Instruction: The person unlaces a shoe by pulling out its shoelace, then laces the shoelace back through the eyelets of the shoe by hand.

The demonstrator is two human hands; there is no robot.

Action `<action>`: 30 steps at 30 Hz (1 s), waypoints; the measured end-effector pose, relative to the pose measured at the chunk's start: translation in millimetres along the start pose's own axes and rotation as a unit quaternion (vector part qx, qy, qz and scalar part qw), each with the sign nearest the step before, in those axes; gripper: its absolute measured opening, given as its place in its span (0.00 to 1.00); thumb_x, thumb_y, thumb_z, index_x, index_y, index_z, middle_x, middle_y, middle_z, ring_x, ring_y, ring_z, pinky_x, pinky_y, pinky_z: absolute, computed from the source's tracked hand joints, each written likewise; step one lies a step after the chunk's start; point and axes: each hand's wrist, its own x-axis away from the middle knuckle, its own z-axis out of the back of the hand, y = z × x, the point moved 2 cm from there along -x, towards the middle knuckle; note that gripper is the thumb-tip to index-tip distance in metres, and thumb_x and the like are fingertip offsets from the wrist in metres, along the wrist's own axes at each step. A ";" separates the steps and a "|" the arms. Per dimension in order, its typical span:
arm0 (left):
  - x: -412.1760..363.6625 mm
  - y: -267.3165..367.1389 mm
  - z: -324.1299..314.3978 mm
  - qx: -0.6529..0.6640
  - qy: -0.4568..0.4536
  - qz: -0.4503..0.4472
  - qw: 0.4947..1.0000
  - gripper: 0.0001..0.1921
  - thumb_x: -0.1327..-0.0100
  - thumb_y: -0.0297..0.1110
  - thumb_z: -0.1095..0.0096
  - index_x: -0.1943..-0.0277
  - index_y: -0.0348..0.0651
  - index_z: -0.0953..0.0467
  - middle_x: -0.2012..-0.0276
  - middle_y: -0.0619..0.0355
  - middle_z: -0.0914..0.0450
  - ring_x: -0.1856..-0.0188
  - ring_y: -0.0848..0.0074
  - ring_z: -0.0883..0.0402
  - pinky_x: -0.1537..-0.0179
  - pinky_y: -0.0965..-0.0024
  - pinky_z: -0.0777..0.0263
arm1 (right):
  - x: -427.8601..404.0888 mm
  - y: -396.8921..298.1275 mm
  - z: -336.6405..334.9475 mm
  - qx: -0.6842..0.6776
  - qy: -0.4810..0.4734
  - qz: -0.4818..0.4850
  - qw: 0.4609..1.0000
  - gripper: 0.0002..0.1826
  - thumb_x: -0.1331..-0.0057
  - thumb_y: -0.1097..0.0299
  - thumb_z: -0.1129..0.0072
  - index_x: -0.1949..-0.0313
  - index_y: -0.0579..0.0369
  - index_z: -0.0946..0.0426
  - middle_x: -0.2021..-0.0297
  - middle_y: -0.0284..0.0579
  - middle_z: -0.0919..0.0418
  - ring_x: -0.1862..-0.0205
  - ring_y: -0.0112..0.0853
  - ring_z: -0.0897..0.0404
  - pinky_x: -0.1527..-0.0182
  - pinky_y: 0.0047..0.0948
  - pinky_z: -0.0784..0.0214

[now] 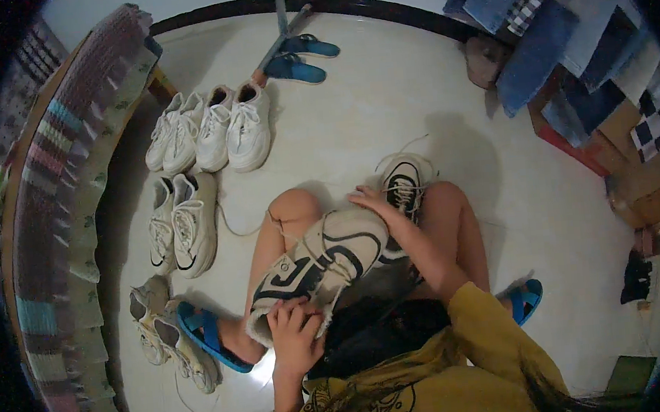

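Observation:
A white sneaker with black curved stripes (341, 243) lies slantwise across my lap, its laces loose and its toe towards the upper right. My left hand (296, 330) grips it at the fleecy opening, thumb and fingers over the collar. By the toe end, my right hand (373, 199) has its fingers apart; whether its palm touches the shoe is unclear. A matching sneaker (404, 185) with loose laces stands on the floor between my knees, partly hidden by my right forearm and the held shoe.
White sneakers (248, 128) and off-white lace-up shoes (195, 228) stand in pairs to the left, with worn, yellowed shoes (187, 353) nearer. Blue slippers (296, 69) lie by a metal stand's foot. A fabric-draped bench (59, 169) edges the left; denim pieces (538, 50) and cardboard boxes (648, 181) the right.

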 end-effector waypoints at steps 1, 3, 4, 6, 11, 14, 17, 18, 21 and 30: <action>2.6 -1.6 -1.2 0.000 -0.002 -0.001 1.000 0.13 0.70 0.27 0.46 0.73 0.43 0.33 0.67 0.60 0.34 0.58 0.68 0.38 0.56 0.60 0.51 | -3.9 -4.9 -6.6 0.133 -0.022 0.012 0.991 0.35 0.52 0.55 0.49 0.50 0.62 0.51 0.59 0.51 0.38 0.58 0.35 0.37 0.58 0.25 0.43; 6.6 -2.5 -3.4 0.005 -0.012 -0.025 1.000 0.14 0.71 0.28 0.46 0.74 0.43 0.33 0.68 0.60 0.34 0.58 0.69 0.38 0.56 0.60 0.51 | -4.4 7.0 -11.1 0.099 0.000 0.008 0.995 0.37 0.56 0.56 0.45 0.50 0.61 0.49 0.61 0.50 0.35 0.61 0.33 0.34 0.61 0.27 0.42; 7.7 -2.5 -6.3 0.005 -0.004 -0.030 1.000 0.15 0.72 0.28 0.46 0.74 0.44 0.34 0.68 0.61 0.34 0.58 0.69 0.38 0.56 0.61 0.50 | -13.7 16.5 -11.4 0.039 0.028 0.059 0.997 0.33 0.55 0.60 0.45 0.52 0.60 0.47 0.62 0.48 0.35 0.62 0.32 0.34 0.61 0.26 0.41; 8.5 -4.5 -7.9 0.019 0.000 -0.033 0.999 0.15 0.73 0.28 0.46 0.74 0.44 0.34 0.68 0.61 0.34 0.59 0.69 0.38 0.57 0.61 0.49 | -22.1 24.7 -10.3 -0.021 0.048 0.112 0.992 0.30 0.54 0.63 0.45 0.53 0.60 0.45 0.63 0.46 0.34 0.63 0.31 0.33 0.62 0.26 0.41; 11.6 -3.9 -7.4 0.036 -0.005 -0.038 0.999 0.15 0.73 0.29 0.45 0.74 0.43 0.34 0.69 0.60 0.34 0.59 0.69 0.37 0.57 0.63 0.48 | 38.6 -42.9 35.2 -0.340 0.097 0.331 0.875 0.16 0.51 0.76 0.52 0.61 0.60 0.37 0.65 0.41 0.32 0.62 0.29 0.33 0.61 0.22 0.41; 5.1 -3.5 -8.0 0.031 -0.001 -0.039 0.999 0.14 0.72 0.29 0.46 0.74 0.43 0.34 0.70 0.60 0.34 0.60 0.69 0.37 0.58 0.64 0.48 | 47.3 -66.7 100.5 -0.427 0.140 0.460 0.766 0.13 0.51 0.78 0.53 0.63 0.61 0.35 0.64 0.42 0.32 0.62 0.28 0.34 0.62 0.20 0.42; 5.3 -7.7 -5.2 0.030 0.021 -0.040 0.999 0.14 0.72 0.28 0.46 0.74 0.42 0.34 0.70 0.60 0.34 0.60 0.69 0.37 0.59 0.64 0.47 | 98.0 -105.0 142.6 -0.407 0.228 0.443 0.766 0.14 0.50 0.78 0.55 0.61 0.61 0.38 0.63 0.43 0.34 0.62 0.27 0.34 0.64 0.20 0.41; 2.7 -5.5 -1.3 0.022 0.008 -0.023 0.999 0.12 0.68 0.30 0.45 0.74 0.42 0.34 0.70 0.59 0.34 0.61 0.68 0.36 0.58 0.64 0.47 | 108.1 -110.3 161.1 -0.389 0.223 0.462 0.766 0.14 0.49 0.78 0.57 0.60 0.61 0.40 0.62 0.44 0.35 0.64 0.26 0.35 0.65 0.19 0.41; -7.9 -6.3 -1.7 0.001 0.053 -0.017 0.998 0.10 0.63 0.32 0.44 0.74 0.41 0.33 0.71 0.58 0.33 0.62 0.67 0.36 0.58 0.64 0.46 | 147.4 -126.2 191.0 -0.385 0.308 0.517 0.700 0.15 0.48 0.75 0.56 0.60 0.62 0.41 0.64 0.44 0.35 0.75 0.21 0.38 0.76 0.14 0.44; -38.9 -22.9 -1.7 -0.009 0.170 0.020 0.985 0.07 0.57 0.32 0.47 0.74 0.39 0.32 0.74 0.56 0.31 0.65 0.68 0.34 0.60 0.65 0.44 | 211.7 -110.8 56.8 -0.185 -0.019 0.545 0.818 0.09 0.50 0.66 0.50 0.72 0.58 0.34 0.80 0.40 0.32 0.82 0.27 0.34 0.80 0.25 0.41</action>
